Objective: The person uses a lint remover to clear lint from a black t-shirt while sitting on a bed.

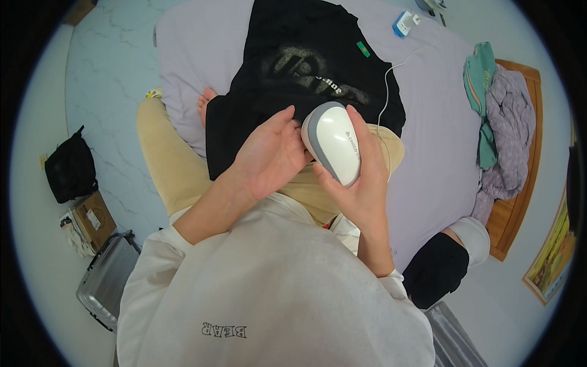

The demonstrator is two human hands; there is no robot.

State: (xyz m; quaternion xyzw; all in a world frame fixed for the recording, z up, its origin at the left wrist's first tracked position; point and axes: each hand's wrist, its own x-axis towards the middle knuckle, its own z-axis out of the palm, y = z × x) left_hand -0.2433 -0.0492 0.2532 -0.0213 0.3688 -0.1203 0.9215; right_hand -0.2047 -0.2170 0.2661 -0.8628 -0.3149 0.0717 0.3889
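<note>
A corded white and grey Chigo handheld device, apparently a fabric shaver [335, 142], is gripped in my right hand [367, 179], thumb on its near end and fingers along its right side. My left hand [273, 156] is turned palm up at the device's left edge, thumb raised. Its fingertips go partly behind the device, so contact is unclear. Beyond both hands a black garment [293, 27] is spread over my lap and the bed, with a speckled light print [302, 69] and a small green tag [363, 49]. A white cable [386, 91] crosses its right side.
Lavender sheeting [435, 114] covers the bed. A blue and white power adapter [403, 24] with a plug lies at the far right. Bunched lavender bedding [511, 128] and green cloth [479, 78] lie by the wooden headboard [500, 225]. A silver suitcase [107, 280] and black bag [72, 165] stand left.
</note>
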